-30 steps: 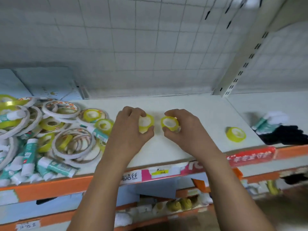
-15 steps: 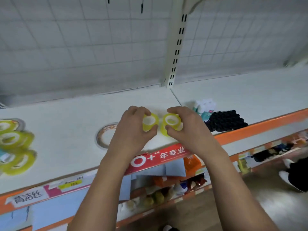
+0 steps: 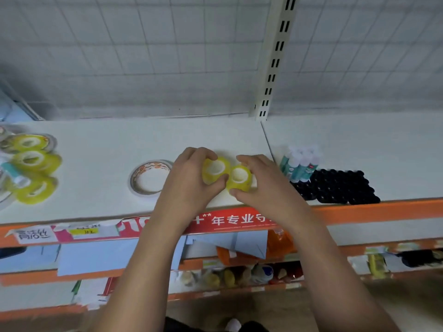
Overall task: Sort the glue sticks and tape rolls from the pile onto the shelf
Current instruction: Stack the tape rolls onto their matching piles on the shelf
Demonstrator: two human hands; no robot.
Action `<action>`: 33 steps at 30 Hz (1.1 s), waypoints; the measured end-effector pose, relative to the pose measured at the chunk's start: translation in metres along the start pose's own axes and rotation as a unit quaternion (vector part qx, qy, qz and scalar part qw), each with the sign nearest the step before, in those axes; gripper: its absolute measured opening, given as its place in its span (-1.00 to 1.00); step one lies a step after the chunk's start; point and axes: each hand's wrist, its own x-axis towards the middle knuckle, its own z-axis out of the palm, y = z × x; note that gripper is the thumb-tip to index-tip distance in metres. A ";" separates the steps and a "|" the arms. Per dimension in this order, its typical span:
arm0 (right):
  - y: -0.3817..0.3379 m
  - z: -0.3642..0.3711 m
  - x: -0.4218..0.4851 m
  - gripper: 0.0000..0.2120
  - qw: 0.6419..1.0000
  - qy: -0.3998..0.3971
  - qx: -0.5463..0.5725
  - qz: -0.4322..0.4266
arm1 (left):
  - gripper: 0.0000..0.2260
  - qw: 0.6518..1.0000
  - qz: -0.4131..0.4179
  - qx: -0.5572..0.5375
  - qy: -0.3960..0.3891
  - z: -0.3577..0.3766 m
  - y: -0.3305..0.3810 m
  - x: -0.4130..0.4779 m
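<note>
Left grip [image 3: 189, 182] curled round one yellow tape roll [image 3: 214, 169], right grip [image 3: 266, 185] pinching a second yellow roll [image 3: 239, 179], both rolls touching, at the front of the white shelf [image 3: 96, 178]. Just left, a flat white tape ring [image 3: 149, 179]; to the right, upright glue sticks [image 3: 299, 162] beside a black cluster [image 3: 340, 186].

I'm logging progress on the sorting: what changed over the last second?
The left hand and right hand carried their yellow tape rolls rightward along the shelf, away from the pile, to just left of the glue sticks. Nothing was let go or picked up: each hand still grips one roll, and the two rolls are side by side as before.
</note>
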 end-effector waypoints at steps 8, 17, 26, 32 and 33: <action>0.018 -0.010 -0.011 -0.51 1.000 -0.006 0.017 0.026 | -0.62 0.998 0.034 -0.009 -0.044 0.022 0.022 0.008; 0.013 -0.011 -0.011 -0.69 1.000 -0.004 -0.010 0.010 | -0.28 0.996 -0.021 0.010 -0.082 0.024 0.005 0.003; 0.009 -0.010 -0.009 -0.73 0.999 -0.004 -0.046 -0.001 | -0.69 0.993 -0.019 0.052 -0.109 0.022 0.003 0.003; 0.010 -0.008 -0.010 -0.75 0.999 0.003 -0.037 0.003 | -0.69 0.992 -0.025 0.056 -0.115 0.023 0.002 0.002; 0.010 -0.008 -0.010 -0.76 0.999 0.005 -0.034 0.004 | -0.70 0.991 -0.032 0.050 -0.118 0.023 0.002 0.003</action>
